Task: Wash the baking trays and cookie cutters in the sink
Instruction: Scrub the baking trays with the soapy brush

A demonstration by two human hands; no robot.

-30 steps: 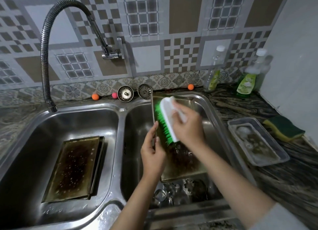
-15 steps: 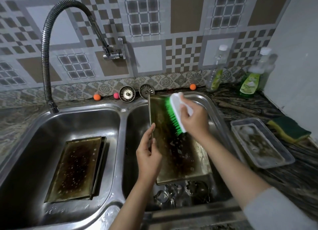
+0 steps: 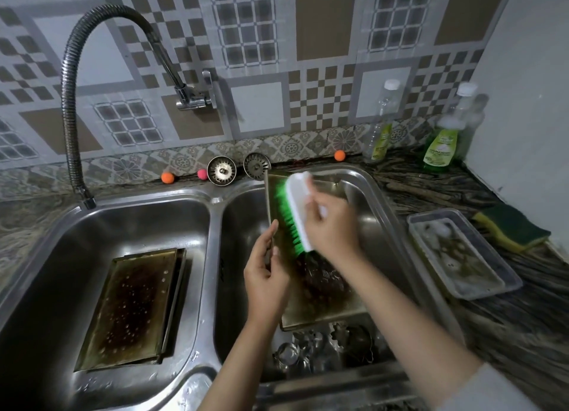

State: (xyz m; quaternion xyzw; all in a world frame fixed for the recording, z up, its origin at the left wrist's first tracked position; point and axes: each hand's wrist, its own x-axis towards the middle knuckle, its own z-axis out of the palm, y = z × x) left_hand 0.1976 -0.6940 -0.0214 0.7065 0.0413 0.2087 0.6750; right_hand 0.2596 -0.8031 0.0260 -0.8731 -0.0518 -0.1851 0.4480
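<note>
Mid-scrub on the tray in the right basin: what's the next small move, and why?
Probably draw the brush down toward the tray's near end. The right hand holds it against the upper half of the propped tray, which the left hand steadies by its left edge, while dark burnt residue shows lower down, below the bristles.
</note>
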